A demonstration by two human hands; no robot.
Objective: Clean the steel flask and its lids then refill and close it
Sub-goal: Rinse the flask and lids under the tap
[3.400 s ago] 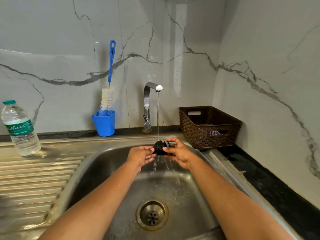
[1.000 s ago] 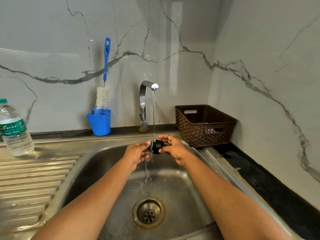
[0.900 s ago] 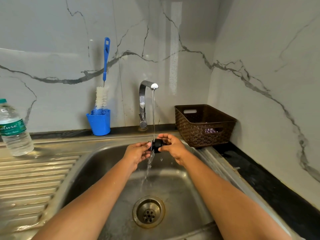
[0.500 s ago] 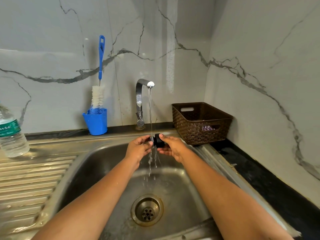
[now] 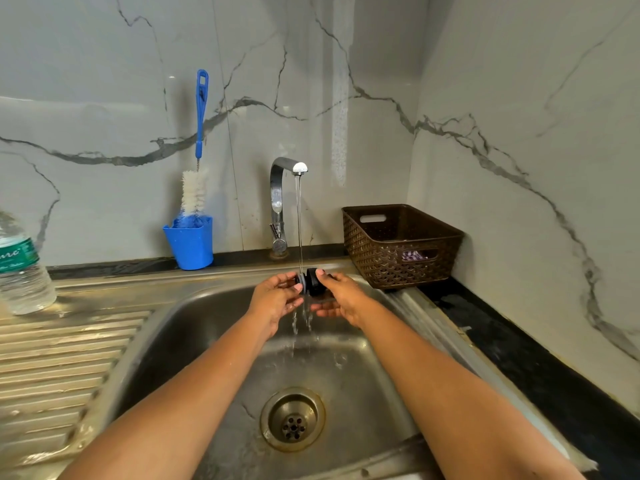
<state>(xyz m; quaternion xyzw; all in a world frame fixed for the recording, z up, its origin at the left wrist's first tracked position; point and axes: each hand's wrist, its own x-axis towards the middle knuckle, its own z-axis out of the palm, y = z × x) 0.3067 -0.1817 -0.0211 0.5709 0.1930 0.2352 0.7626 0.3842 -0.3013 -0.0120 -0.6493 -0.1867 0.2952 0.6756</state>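
A small black inner lid (image 5: 313, 281) with a grey sealing ring is held under the running tap (image 5: 280, 202) above the steel sink (image 5: 381, 375). My right hand (image 5: 341, 297) grips the lid's black body from the right, thumb on top. My left hand (image 5: 275, 299) pinches its grey end from the left. A thin stream of water falls onto the lid and splashes down between my hands. The steel flask itself is not in view.
A blue cup (image 5: 189, 242) holding a bottle brush (image 5: 196, 174) stands left of the tap. A brown woven basket (image 5: 398, 245) sits at the right on the dark counter. A plastic water bottle (image 5: 19, 268) stands at the far left, on the ridged drainboard (image 5: 52, 358).
Both hands have stayed on the lid under the stream, turning it slightly. The view has drifted a little, so the bottle sits further toward the left edge.
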